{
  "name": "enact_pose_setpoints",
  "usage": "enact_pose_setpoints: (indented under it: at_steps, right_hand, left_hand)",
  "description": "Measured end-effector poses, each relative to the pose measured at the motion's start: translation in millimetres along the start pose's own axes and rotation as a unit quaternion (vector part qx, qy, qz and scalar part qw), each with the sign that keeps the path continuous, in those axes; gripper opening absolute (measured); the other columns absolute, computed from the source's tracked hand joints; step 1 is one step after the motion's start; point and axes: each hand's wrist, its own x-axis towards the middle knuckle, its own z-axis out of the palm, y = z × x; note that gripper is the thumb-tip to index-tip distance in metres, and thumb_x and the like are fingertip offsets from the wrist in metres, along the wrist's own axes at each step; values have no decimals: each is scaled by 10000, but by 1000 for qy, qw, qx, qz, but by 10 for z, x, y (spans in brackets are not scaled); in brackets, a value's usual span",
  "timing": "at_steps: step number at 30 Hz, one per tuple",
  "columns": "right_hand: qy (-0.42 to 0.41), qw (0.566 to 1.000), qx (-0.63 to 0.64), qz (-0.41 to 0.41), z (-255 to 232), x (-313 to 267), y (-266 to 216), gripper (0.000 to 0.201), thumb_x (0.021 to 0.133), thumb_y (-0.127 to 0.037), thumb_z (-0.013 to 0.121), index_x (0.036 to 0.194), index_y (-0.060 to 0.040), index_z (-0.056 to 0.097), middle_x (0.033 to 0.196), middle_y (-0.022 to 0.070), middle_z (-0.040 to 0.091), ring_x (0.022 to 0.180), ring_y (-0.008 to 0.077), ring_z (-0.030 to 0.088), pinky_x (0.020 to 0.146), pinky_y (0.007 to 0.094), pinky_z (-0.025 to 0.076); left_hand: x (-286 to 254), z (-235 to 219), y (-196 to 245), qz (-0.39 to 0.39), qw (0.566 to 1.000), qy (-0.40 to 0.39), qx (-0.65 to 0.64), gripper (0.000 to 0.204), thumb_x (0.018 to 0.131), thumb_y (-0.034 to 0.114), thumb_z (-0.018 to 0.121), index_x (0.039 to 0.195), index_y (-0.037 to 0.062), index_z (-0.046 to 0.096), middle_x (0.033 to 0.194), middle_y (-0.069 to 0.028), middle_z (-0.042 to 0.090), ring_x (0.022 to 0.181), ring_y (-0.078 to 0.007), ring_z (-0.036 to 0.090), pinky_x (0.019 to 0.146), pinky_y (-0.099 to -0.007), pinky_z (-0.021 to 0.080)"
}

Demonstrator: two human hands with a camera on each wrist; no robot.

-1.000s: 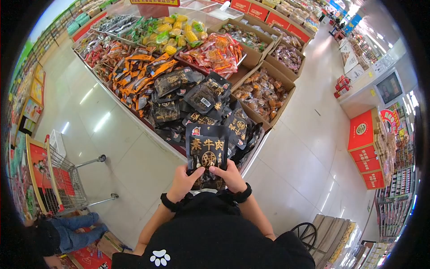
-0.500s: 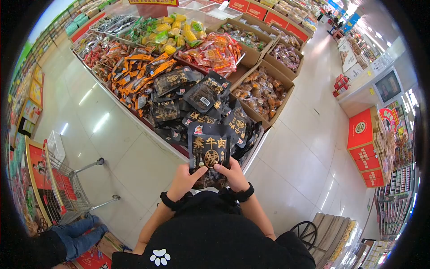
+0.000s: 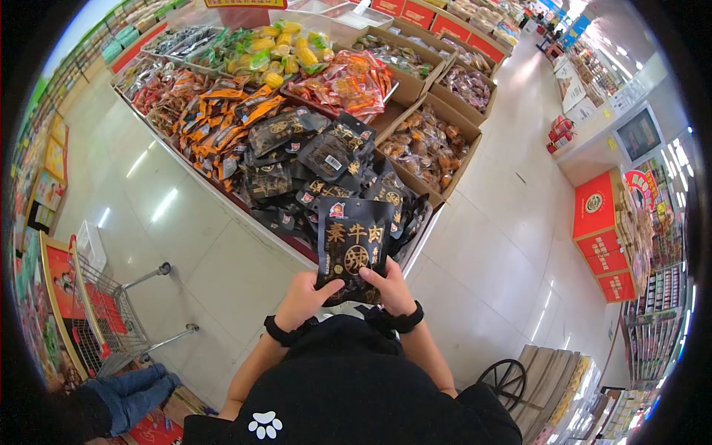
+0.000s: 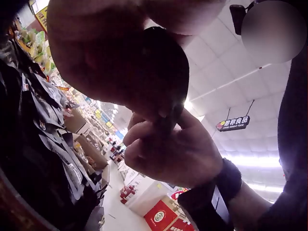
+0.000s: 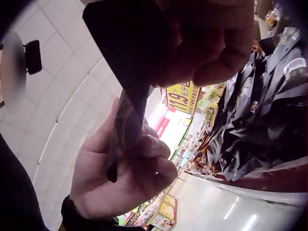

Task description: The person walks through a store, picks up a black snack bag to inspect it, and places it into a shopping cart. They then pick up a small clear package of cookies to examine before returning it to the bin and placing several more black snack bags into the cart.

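Note:
I hold a black snack packet (image 3: 351,248) with gold characters upright in front of me, above the edge of a display table. My left hand (image 3: 302,298) pinches its lower left corner and my right hand (image 3: 389,288) pinches its lower right corner, thumbs on the front. In the left wrist view the packet (image 4: 166,82) is seen edge-on, with the right hand (image 4: 171,151) gripping it beyond. In the right wrist view the dark packet (image 5: 127,72) runs down to the left hand (image 5: 125,168), whose fingers curl round its edge.
A heap of the same black packets (image 3: 311,167) lies on the table just ahead, with orange packets (image 3: 222,119) and cardboard boxes of sweets (image 3: 430,144) beyond. A shopping trolley (image 3: 96,297) stands at my left. A person in jeans (image 3: 119,389) crouches near it.
The packet has risen slightly and shifted a little to the right in view. Both hands keep their hold on its lower corners.

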Motion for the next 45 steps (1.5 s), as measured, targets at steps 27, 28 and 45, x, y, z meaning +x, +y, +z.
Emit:
enact_pose_setpoints:
  at_steps: [27,28,45]
  right_hand:
    - [10,1000,-1,-19,12,55,-56,308,751,-66,588,1026,12,472,965,54,554,855,114,517,767,254,414]
    - [7,1000,1,-21,10,54,-57,311,750,-66,588,1028,14,472,966,55,553,856,115,517,768,255,413]
    - [47,997,59,1,-131,-53,-150,304,885,-229,382,1020,23,482,944,52,553,837,99,519,705,227,427]
  left_hand:
    - [-38,138,84,-4,986,50,-156,189,785,109,551,878,-55,554,774,-51,595,693,-85,537,637,-223,431]
    - [-37,141,73,-3,987,48,-155,188,786,109,552,872,-59,553,773,-54,595,695,-86,538,638,-223,431]
    - [44,226,126,-8,983,5,-186,200,793,73,536,949,-51,531,867,-58,593,756,-91,546,683,-232,440]
